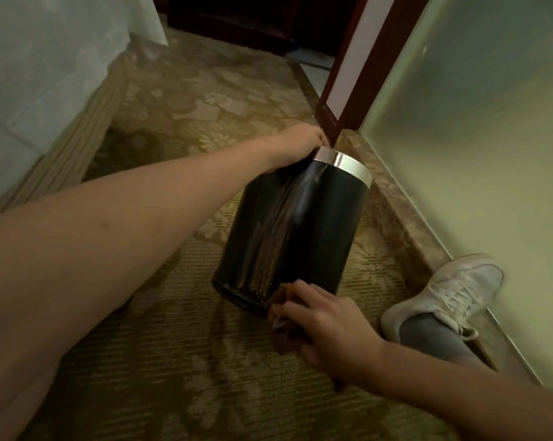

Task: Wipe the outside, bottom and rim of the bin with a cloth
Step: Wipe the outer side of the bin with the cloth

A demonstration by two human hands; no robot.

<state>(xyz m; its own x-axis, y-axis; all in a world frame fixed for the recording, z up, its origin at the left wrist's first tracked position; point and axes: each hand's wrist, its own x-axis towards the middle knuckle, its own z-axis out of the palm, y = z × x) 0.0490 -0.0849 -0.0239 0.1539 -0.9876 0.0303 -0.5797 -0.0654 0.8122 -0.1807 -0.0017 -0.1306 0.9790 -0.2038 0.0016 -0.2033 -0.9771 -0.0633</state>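
Left hand (300, 144) grips chrome rim of tilted black cylindrical bin (297, 230); right hand (326, 329) clutches brown cloth (284, 332) at base. Risk: bin rolling (smooth wall) under wipe pressure.

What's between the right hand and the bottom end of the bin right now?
A brown cloth, gripped in the right hand and bunched against the lower edge of the bin. The head view shows it.
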